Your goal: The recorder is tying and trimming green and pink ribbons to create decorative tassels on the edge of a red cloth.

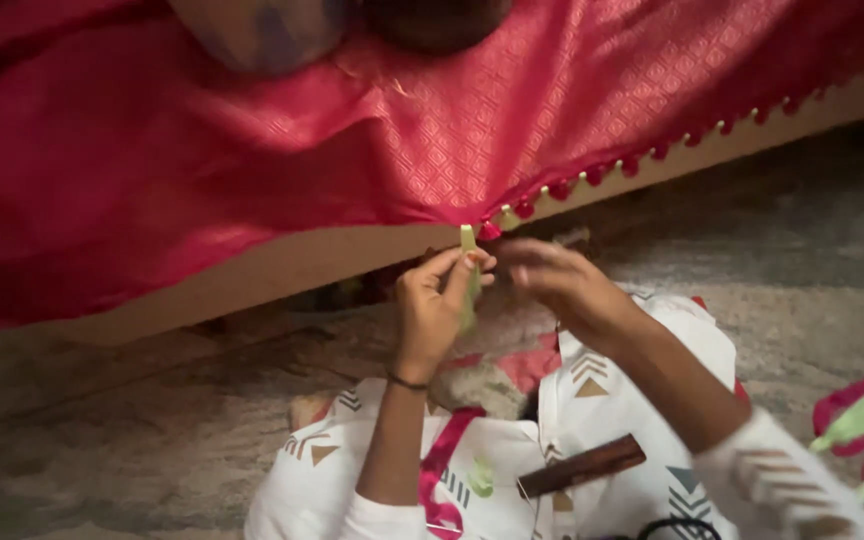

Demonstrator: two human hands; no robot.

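The left hand (435, 305) pinches a green strip (469, 262) just under the pink sari's (432, 140) tasselled edge (592, 175); the right hand (557, 280) (blurred, grip unclear) hovers just beside it.

Cloth (252, 150) above — hands (432, 300) below

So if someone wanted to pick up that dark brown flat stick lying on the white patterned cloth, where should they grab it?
Probably near the middle of the brown stick, pinched across its narrow width from above. It lies flat and slanted on the white patterned cloth, its long edges bare, so fingers can close over both. Its lower left end sits near a green scrap, so the middle looks freer.
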